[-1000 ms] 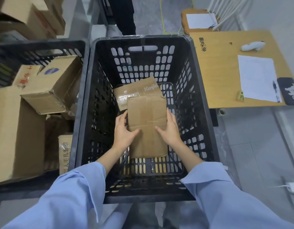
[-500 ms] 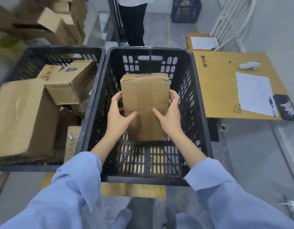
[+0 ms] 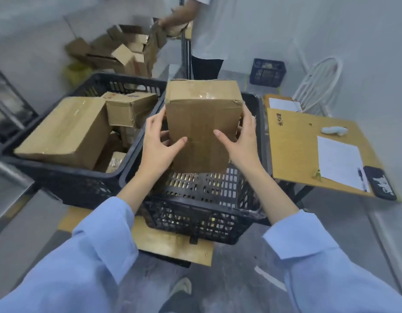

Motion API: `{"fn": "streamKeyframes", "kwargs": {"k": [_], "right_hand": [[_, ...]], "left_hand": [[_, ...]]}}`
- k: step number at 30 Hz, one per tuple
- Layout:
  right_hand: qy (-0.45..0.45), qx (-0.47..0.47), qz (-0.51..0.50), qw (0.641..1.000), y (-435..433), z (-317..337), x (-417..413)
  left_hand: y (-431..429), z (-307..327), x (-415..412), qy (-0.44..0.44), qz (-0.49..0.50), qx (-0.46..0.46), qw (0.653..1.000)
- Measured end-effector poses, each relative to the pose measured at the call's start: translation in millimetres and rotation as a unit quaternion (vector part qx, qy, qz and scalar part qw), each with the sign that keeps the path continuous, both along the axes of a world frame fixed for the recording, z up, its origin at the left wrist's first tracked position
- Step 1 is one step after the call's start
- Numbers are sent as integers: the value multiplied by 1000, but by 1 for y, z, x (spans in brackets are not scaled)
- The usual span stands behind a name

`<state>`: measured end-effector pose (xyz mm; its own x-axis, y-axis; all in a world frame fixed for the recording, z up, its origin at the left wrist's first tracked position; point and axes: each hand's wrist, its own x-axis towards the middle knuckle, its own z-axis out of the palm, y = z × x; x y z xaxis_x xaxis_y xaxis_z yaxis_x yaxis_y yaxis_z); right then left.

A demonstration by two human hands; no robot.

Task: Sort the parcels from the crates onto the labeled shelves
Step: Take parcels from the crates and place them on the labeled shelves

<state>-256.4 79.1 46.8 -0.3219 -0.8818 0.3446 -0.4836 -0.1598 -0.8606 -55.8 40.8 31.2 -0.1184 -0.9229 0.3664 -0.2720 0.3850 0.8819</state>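
A brown cardboard parcel (image 3: 201,123) with clear tape on top is held upright above the right black crate (image 3: 202,213). My left hand (image 3: 158,141) grips its left side, thumb on the front face. On the opposite side, my right hand (image 3: 239,140) grips it the same way. The left black crate (image 3: 66,177) holds several cardboard parcels, the biggest being a large box (image 3: 66,129) with a smaller box (image 3: 130,107) leaning behind it. The held parcel hides most of the right crate's inside.
A wooden desk (image 3: 294,150) to the right carries a paper sheet (image 3: 340,161), a pen and a dark pad. A person in a white shirt (image 3: 209,26) stands behind the crates by a pile of boxes (image 3: 123,50). A white chair (image 3: 317,84) and blue crate (image 3: 267,72) stand at the back.
Both hands lifted the parcel from the bottom of the right crate to above its rim. The view tilted upward, showing the room behind.
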Motion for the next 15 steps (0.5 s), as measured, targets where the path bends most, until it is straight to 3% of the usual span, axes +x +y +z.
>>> {"fn": "streamKeyframes", "kwargs": {"k": [15], "right_hand": [[-100, -64, 197, 973, 88, 45, 59]], "left_hand": [[146, 54, 72, 82, 73, -39, 993]]}}
